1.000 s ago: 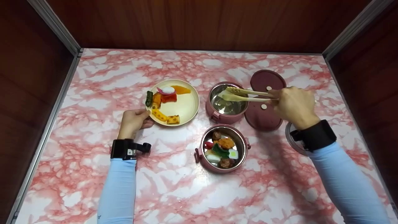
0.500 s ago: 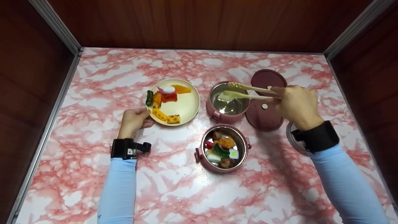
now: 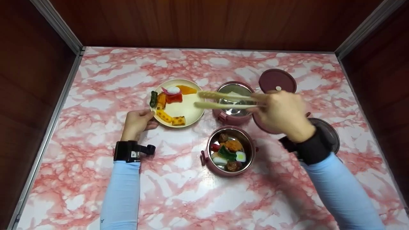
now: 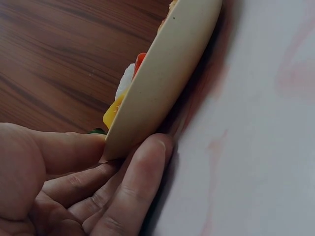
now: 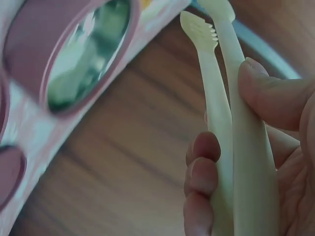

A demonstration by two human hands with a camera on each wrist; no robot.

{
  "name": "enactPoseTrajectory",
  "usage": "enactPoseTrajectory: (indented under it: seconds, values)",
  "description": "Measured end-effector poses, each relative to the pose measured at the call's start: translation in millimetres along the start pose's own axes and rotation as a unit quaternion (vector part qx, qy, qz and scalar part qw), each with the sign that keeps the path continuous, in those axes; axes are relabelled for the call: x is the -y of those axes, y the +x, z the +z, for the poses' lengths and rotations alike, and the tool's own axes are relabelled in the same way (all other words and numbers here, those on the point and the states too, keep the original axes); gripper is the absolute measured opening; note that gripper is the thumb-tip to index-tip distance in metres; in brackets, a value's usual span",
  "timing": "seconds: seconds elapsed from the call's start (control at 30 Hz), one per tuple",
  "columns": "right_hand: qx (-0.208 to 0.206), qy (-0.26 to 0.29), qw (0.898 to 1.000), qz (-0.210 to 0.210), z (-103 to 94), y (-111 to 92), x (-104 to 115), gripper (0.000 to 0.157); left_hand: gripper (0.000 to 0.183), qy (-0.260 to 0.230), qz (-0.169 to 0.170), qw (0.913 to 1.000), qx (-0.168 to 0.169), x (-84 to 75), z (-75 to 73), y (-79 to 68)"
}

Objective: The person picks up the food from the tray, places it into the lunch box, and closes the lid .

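My left hand (image 3: pixel 138 123) pinches the rim of a cream plate (image 3: pixel 191 111) at its left side, thumb on top and fingers below. Play-food pieces line the plate's left and back: a dark green piece (image 3: pixel 153 99), yellow spotted pieces (image 3: pixel 163 116), a red piece (image 3: pixel 174 98) and an orange slice (image 3: pixel 187 89). My right hand (image 3: pixel 282 110) grips pale yellow tongs (image 5: pixel 251 162). The tong tips are parted with nothing between them and overlap the plate's right rim in the head view. Under the tongs is a pink steel-lined pot (image 3: pixel 235 119) with a pale piece inside.
A second pink pot (image 3: pixel 209 166) in front holds meatballs, a green leaf and other food pieces. Dark red lids (image 3: pixel 277 80) lie right of the back pot, one partly hidden by my right hand. A grey-rimmed lid (image 3: pixel 329 131) sits beside my right wrist.
My right hand has moved left with the tongs, bringing the tips from inside the back pot out over the plate's right rim. The left hand stays on the plate.
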State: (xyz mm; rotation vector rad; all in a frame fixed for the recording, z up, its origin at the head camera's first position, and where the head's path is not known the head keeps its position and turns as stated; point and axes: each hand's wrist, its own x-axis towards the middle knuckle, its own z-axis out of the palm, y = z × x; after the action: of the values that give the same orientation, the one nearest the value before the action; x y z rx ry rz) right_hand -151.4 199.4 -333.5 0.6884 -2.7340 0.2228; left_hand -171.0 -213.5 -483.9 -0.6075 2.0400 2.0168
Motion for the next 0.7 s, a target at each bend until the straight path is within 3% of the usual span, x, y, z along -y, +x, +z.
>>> enactPoseTrajectory:
  seconds: [0.1,0.23,0.5,0.7]
  values:
    - [0.035,0.012,0.999,-0.021,11.4,7,14,0.036,0.041,-0.003,-0.002,1.0,-0.002,-0.2,-0.4,-0.4]
    - [0.053,0.01,0.997,-0.05,27.1,15,28,0.036,0.041,-0.005,0.001,1.0,-0.001,-1.0,0.2,-0.8]
    - [0.113,-0.004,0.992,-0.047,42.8,34,44,0.034,0.042,0.001,0.003,1.0,-0.001,-1.1,1.6,0.2]
    - [0.109,-0.022,0.99,-0.082,53.7,43,47,0.026,0.041,-0.007,0.005,1.0,-0.001,-0.4,1.1,-0.1]
